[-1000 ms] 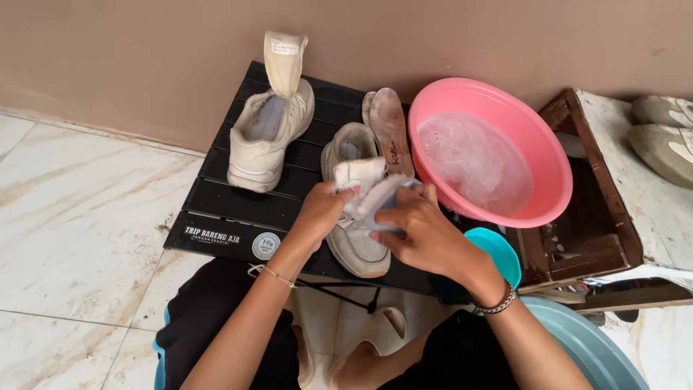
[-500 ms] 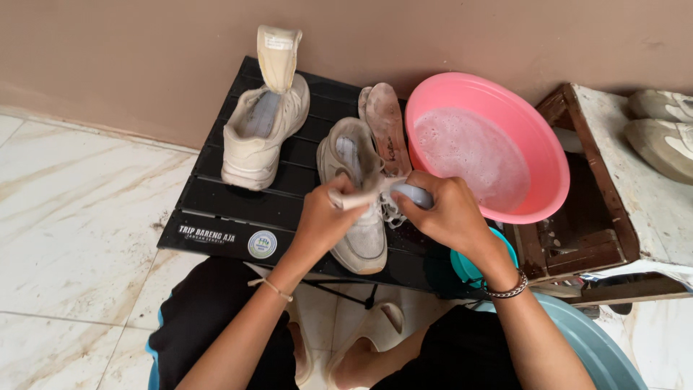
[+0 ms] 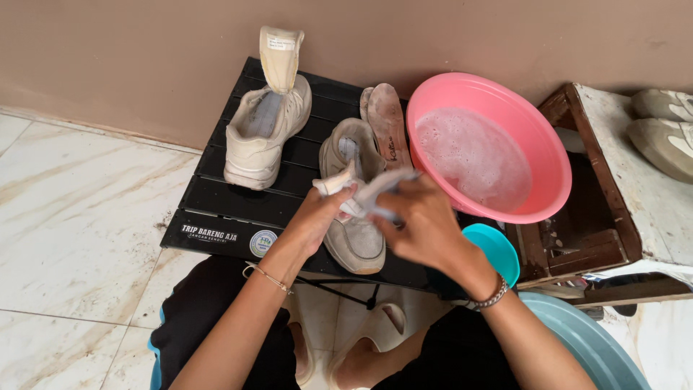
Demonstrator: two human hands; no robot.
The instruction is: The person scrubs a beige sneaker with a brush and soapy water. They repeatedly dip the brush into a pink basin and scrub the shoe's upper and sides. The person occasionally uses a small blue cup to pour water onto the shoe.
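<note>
While both hands work over the near shoe (image 3: 354, 224), the left hand (image 3: 317, 217) is closed on one end of a pale cloth (image 3: 361, 189) and the right hand (image 3: 422, 220), motion-blurred, pinches the other end, the cloth stretched crosswise between them. Shoe sits directly beneath, on the black slatted table (image 3: 216, 195), long axis running away from the person, toe nearest, heel toward the wall; left hand lies closer to its upper. Second shoe (image 3: 263, 133) stands well to the left, insole (image 3: 390, 123) alongside, pink basin (image 3: 491, 148) of suds just right.
</note>
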